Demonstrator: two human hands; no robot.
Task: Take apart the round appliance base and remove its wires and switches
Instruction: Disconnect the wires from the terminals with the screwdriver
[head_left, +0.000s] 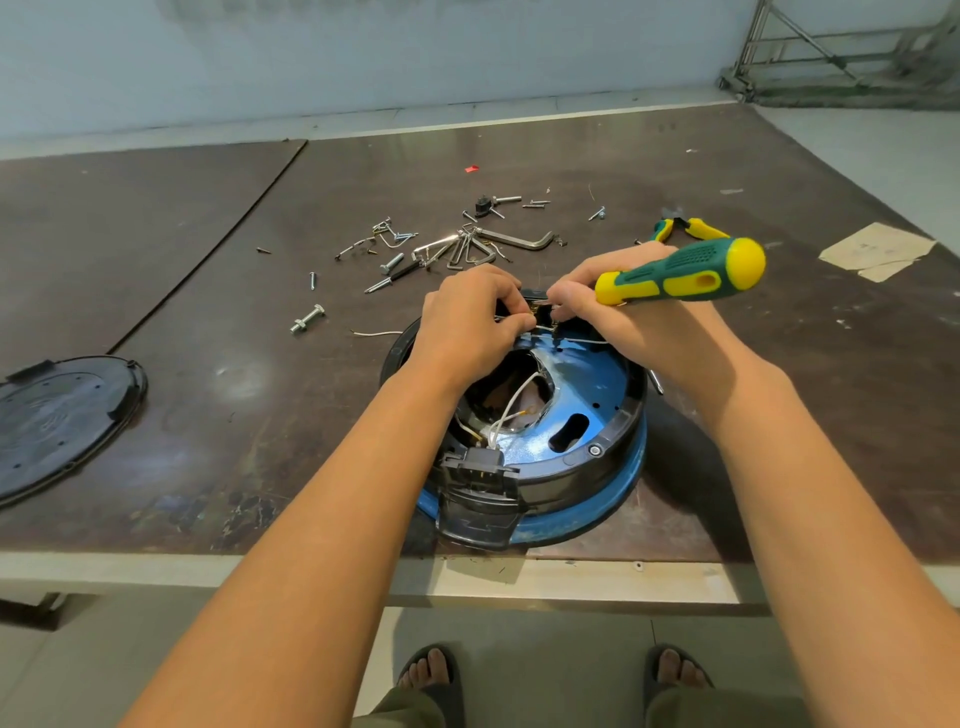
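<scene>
The round appliance base (597, 410), blue inside with a black rim, lies upside down near the table's front edge. White wires (511, 402) run through its open middle to a black socket block (480, 467) at its near side. My left hand (470, 325) pinches a small part at the base's far rim. My right hand (618, 306) meets it there, fingers pinching at the same spot, while a green and yellow screwdriver (685, 273) is gripped in that hand with its handle pointing right. The part between my fingers is mostly hidden.
Loose screws, bolts and hex keys (467, 247) are scattered beyond the base. Yellow-handled pliers (685, 228) lie at the right, a paper scrap (878, 249) farther right. The removed black round cover (62, 415) lies at the left. A loose wire (376, 333) lies left of the base.
</scene>
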